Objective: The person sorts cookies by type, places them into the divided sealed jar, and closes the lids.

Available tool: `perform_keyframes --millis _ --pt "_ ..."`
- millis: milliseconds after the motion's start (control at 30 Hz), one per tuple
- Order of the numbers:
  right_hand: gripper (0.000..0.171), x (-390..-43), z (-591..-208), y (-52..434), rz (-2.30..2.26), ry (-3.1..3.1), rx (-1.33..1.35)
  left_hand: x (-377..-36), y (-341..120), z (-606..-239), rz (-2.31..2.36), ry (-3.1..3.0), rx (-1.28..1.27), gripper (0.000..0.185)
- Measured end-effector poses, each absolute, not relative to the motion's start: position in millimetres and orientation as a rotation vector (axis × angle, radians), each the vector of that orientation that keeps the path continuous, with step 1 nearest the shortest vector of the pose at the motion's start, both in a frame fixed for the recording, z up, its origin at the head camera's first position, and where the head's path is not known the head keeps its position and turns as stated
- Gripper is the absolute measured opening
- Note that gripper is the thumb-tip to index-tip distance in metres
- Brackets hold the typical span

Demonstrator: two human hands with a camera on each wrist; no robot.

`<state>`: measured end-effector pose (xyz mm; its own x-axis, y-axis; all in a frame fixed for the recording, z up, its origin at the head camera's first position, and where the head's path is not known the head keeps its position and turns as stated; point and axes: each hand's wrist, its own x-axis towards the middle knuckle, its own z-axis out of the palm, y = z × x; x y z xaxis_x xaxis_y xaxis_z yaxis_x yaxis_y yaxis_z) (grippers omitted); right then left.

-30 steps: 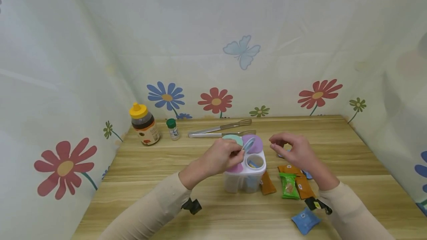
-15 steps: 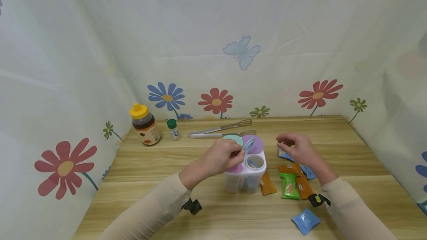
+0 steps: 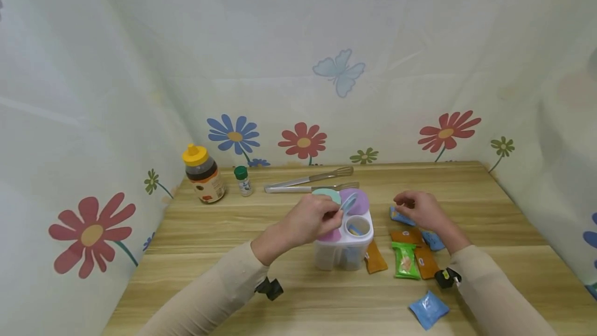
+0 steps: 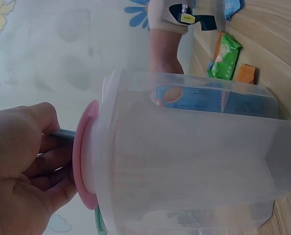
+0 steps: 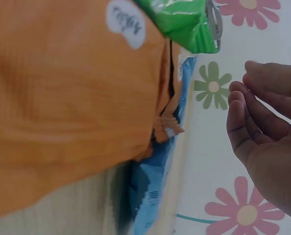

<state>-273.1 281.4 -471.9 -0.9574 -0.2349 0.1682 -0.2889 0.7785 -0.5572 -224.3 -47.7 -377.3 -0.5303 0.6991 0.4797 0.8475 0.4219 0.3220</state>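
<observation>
1. Your right hand [image 3: 416,208] has been dropping and drifting rightward over the last second, away from the clear container [image 3: 343,245] and toward the packets at the right side of the worktop [image 3: 242,232]; your left hand [image 3: 311,220] is staying where it was.
2. You are holding your left hand at the top of the container, near the middle of the worktop, its fingers curled and pinching the small blue flap lid [image 3: 347,203] so that the compartment beneath is standing open. The left wrist view is showing the same grip from below, beside the pink lid [image 4: 84,156].
3. Your right hand is hovering with its fingers [image 5: 248,115] loosely curved and slightly apart, clamped on nothing.
4. You are now reaching over the blue packet [image 3: 400,216], which is lying just below and left of your fingertips, touching or nearly so; I cannot tell which. Its long axis is running roughly left-right, slanting toward the near right.
5. Your right hand is far nearer to it than your left; the orange packet [image 3: 404,236] and green packet [image 3: 404,261] are lying just nearer you, and another blue packet [image 3: 429,309] is sitting near the front edge.
6. A honey bottle [image 3: 202,173], a small jar [image 3: 242,180] and tongs [image 3: 309,180] are resting along the far edge.
</observation>
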Motion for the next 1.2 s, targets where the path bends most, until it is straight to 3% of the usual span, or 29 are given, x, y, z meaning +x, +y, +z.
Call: perform_keyframes --millis 1200 --pt "0.033 -282.0 -486.0 281.4 0.67 -3.061 0.494 -222.8 -47.7 -373.4 -0.784 -2.42 -1.346 0.014"
